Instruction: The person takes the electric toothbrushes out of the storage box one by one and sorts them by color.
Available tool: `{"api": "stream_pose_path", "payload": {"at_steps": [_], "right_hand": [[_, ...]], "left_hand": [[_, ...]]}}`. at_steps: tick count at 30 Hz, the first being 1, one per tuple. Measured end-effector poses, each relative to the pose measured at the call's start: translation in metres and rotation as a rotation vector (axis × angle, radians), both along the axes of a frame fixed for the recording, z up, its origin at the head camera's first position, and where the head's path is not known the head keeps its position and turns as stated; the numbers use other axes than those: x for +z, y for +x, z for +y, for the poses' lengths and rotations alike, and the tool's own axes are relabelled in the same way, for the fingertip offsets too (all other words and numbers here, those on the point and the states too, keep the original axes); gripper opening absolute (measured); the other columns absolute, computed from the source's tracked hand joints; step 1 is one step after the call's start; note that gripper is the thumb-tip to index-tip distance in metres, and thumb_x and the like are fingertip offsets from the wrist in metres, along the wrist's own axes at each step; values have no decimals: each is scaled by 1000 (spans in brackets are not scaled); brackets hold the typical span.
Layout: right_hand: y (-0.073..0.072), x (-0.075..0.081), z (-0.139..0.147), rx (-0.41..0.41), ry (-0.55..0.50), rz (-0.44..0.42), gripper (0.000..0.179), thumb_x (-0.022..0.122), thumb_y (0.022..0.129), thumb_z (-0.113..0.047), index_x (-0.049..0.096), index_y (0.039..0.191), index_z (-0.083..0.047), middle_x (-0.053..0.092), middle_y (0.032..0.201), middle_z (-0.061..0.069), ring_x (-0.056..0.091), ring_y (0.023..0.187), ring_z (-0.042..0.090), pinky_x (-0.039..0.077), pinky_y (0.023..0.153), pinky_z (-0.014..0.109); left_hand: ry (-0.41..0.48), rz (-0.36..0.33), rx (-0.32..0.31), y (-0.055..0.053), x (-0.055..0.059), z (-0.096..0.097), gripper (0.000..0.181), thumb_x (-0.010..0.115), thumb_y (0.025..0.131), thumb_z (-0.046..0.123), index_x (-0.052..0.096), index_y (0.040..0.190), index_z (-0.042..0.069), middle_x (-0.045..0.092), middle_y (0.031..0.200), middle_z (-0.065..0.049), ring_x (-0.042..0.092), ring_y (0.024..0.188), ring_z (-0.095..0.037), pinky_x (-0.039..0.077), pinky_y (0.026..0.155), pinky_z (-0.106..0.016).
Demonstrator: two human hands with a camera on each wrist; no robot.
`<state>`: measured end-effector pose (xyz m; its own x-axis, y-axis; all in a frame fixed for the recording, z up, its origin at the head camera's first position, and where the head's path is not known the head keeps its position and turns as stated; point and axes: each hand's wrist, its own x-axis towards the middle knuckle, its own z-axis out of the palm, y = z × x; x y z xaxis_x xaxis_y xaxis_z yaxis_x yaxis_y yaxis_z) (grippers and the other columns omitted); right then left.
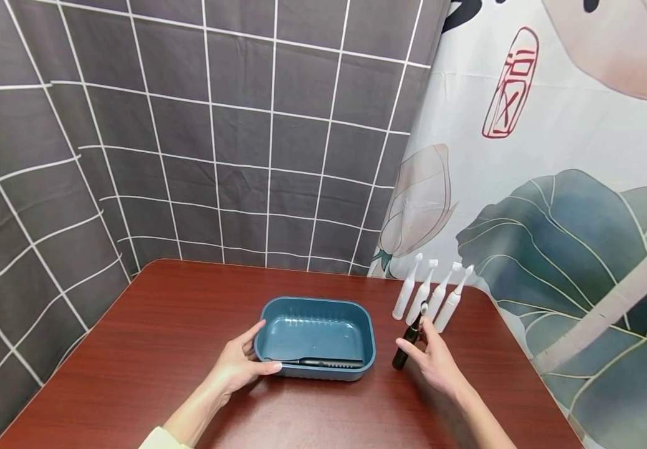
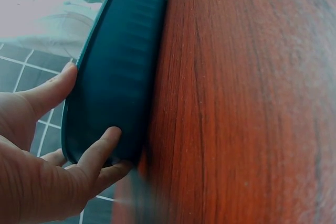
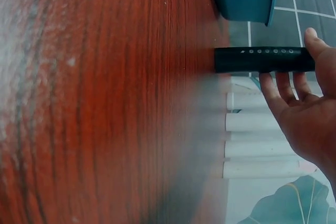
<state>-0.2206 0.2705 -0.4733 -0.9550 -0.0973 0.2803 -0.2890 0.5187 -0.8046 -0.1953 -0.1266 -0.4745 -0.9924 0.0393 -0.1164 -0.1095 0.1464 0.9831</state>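
A blue plastic bin [image 1: 312,337] sits on the table, and a black electric toothbrush [image 1: 331,362] lies inside along its near wall. My left hand [image 1: 238,368] grips the bin's left end, thumb at the near rim and fingers round the outer side. In the left wrist view, fingertips touch the bin's wall [image 2: 118,66]. Right of the bin, my right hand [image 1: 438,362] holds a second black electric toothbrush [image 1: 400,357] between thumb and fingers. It stands nearly upright, brush head up, with its base at or just above the tabletop; I cannot tell which.
Several white electric toothbrushes [image 1: 406,298] stand in a row at the table's back right, just behind my right hand. The reddish-brown table [image 1: 189,305] meets a grey gridded curtain [image 1: 239,206] at the back and a leaf-patterned cloth [image 1: 553,231] at the right.
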Motion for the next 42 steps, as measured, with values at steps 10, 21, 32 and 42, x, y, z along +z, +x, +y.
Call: {"api": "stream_pose_path", "payload": {"at_steps": [10,21,32,42], "right_hand": [[2,0,1,-20,-10,-15,42,79,88,-14,47,114,-7,58,94,9,65,88,22,55,75,29],[41,19,-8,-453,-40,139,37,85,83,-21,55,100,-8,57,90,6,58,81,19,42,70,13],[59,27,-39,-39,-141,317,41,83,74,12,73,112,2,73,98,17,69,91,13,53,81,20],[29,32,-71,289,75,152,82,86,81,-28,44,152,-30,43,154,-4,39,141,21,41,107,39]], "left_hand": [[-23,16,0,-1,-1,0,101,93,67,3,41,153,6,55,137,-30,57,124,-41,53,90,-39],[-35,13,-9,0,3,0,100,93,68,7,41,154,7,53,140,-30,54,126,-42,53,90,-39],[-21,4,-8,0,0,0,101,92,68,2,40,154,6,53,139,-31,56,124,-43,54,87,-40],[-32,12,-5,0,1,0,101,93,68,4,40,154,6,53,140,-30,54,128,-42,52,93,-42]]}}
